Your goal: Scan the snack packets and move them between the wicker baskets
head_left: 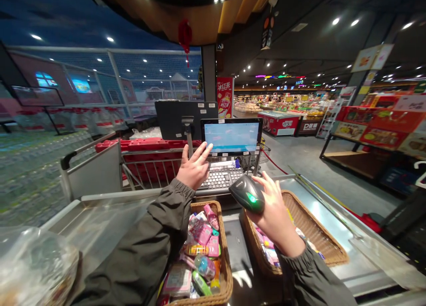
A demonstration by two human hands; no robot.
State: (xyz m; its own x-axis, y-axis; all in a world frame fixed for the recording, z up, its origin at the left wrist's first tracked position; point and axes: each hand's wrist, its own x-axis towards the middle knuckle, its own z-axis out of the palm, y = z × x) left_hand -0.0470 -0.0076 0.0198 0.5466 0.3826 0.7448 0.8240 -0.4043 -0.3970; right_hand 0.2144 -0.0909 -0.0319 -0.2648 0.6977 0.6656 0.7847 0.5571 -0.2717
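My right hand [271, 204] grips a black handheld barcode scanner [246, 194] with a lit green light on its top. It is held above the gap between two wicker baskets. My left hand [195, 164] is raised with fingers outstretched toward the lower left of a monitor [232, 136] with a lit screen; whether a fingertip touches it I cannot tell. Below that hand sits a black keyboard [219, 178]. The left wicker basket [226, 270] is full of small packaged goods. In the right wicker basket [309, 221] more packages lie toward its left side, partly hidden by my forearm.
A metal counter [116, 206] surrounds the baskets. Clear plastic bags [36, 261] lie at the near left. Behind are the dark back of another screen [184, 119] and a metal cart [153, 164]. Shelves of red boxes [376, 124] stand across the aisle to the right.
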